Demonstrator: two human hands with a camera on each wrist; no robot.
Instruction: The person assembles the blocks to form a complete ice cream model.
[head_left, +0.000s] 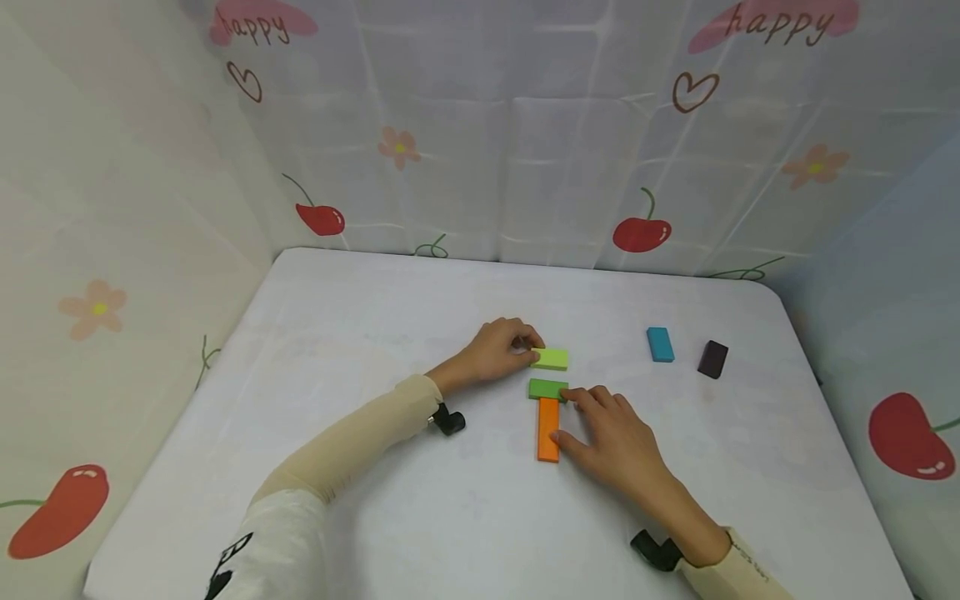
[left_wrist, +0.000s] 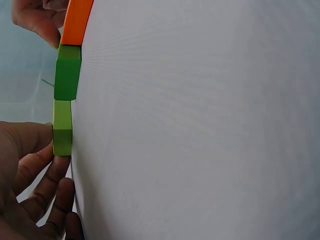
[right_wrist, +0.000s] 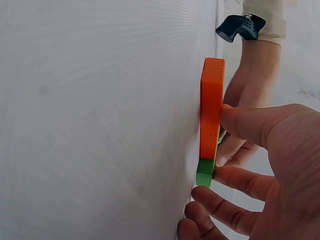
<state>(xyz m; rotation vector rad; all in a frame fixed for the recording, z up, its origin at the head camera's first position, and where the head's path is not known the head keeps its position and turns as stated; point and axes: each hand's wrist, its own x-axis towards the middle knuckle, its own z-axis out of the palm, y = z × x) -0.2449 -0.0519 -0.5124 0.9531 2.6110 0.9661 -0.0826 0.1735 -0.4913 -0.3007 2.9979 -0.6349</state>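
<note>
- In the left hand (head_left: 502,350): a pinch on the left end of the lime block (head_left: 552,360), between thumb and curled fingers.
- From the right hand (head_left: 618,433): a light touch rather than a grasp, with the thumb against the right side of the orange block (head_left: 548,429), the index finger at the right end of the green block (head_left: 546,389), and the other fingers loosely bent.
- Near the middle of the desk (head_left: 420,300): the lime block, just beyond the green block and roughly parallel to it, with a narrow gap between.
- Nearer the person: a T shape, with the green block as crossbar and the orange block as stem, touching.
- Around the wrists: beige sleeves (head_left: 375,433) and small black devices (head_left: 448,419).
- Farther right, well apart from the T: a blue block (head_left: 661,344), then a black block (head_left: 713,359) near it, slightly slanted.
- Behind and at both sides of the white desk: pale cloth (head_left: 502,150) with printed red cherries (head_left: 642,237), flowers (head_left: 816,168), hearts (head_left: 678,90) and the word "happy".
</note>
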